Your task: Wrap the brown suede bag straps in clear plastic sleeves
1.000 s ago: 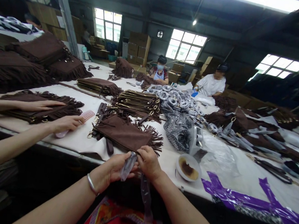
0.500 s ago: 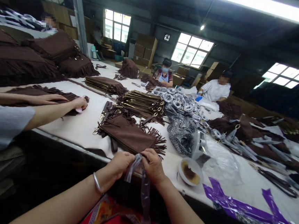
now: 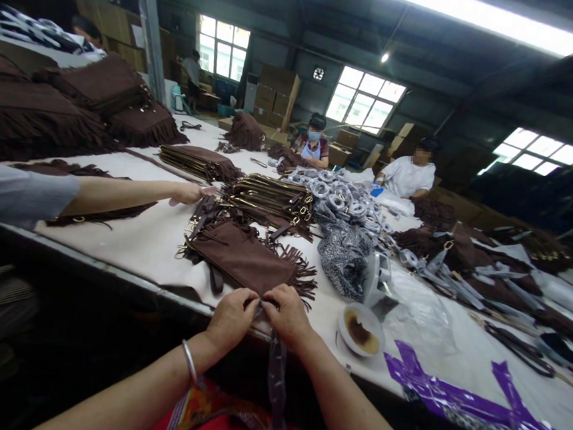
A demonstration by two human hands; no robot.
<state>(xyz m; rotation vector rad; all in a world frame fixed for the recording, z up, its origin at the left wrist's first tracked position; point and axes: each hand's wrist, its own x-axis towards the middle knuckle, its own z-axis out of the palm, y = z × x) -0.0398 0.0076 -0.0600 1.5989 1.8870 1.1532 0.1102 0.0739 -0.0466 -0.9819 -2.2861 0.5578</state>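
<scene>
At the table's front edge my left hand (image 3: 231,317) and my right hand (image 3: 288,317) are pinched close together. Both grip a strip of clear plastic (image 3: 277,378), whose long tail hangs below my right hand toward my lap. Whether anything is inside the plastic I cannot tell. Just beyond my fingertips lies a dark brown fringed bag (image 3: 245,255) with metal clasps at its left end. Behind it is a stack of brown bags with gold zippers (image 3: 268,197).
From the left, a co-worker's hand (image 3: 188,193) reaches in with a pinkish object. A bowl of brownish stuff (image 3: 361,330), purple tape (image 3: 451,393) and a patterned cloth (image 3: 340,256) lie to my right. Plastic-wrapped coils (image 3: 338,196) are heaped farther back.
My hands have drawn closer together, and the short plastic end below my left hand is now mostly hidden. The co-worker's arm has reached right, from the left-hand bag toward the central stack.
</scene>
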